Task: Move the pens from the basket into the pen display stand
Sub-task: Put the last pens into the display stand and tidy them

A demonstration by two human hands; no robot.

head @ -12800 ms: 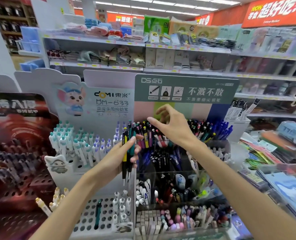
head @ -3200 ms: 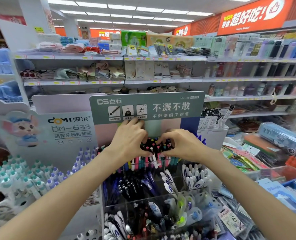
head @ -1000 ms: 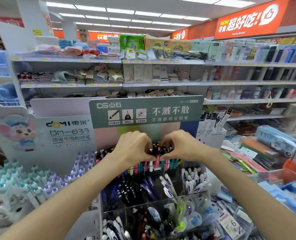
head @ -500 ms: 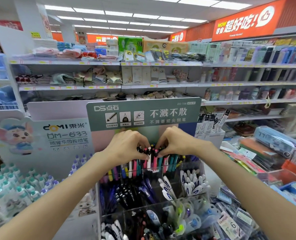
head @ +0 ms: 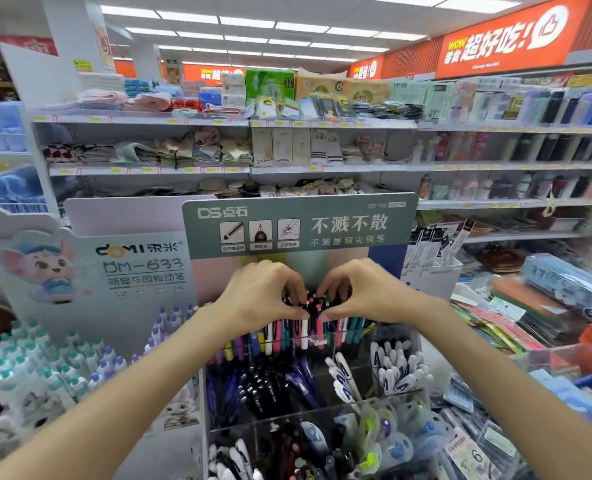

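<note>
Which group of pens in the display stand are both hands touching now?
The top-row pens under the green sign, pinched between the left hand and right hand; the dark pens and white pens below are untouched.

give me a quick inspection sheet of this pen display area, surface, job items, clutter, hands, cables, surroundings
surface: clear tiered acrylic pen display stand under a grey-green header sign; no table seen
job's things: bunch of pink, white and teal pens with black tops upright in the top tier; basket not in view
clutter: dark blue and black pens in the middle tier, white pens to the right, white display of teal-capped pens on the left
grippers: left hand and right hand both curled on the pen tops, fingertips nearly meeting
cables: nothing seen
surroundings: white shop shelves of folded textiles, orange wall sign, stationery stacks at right
</note>
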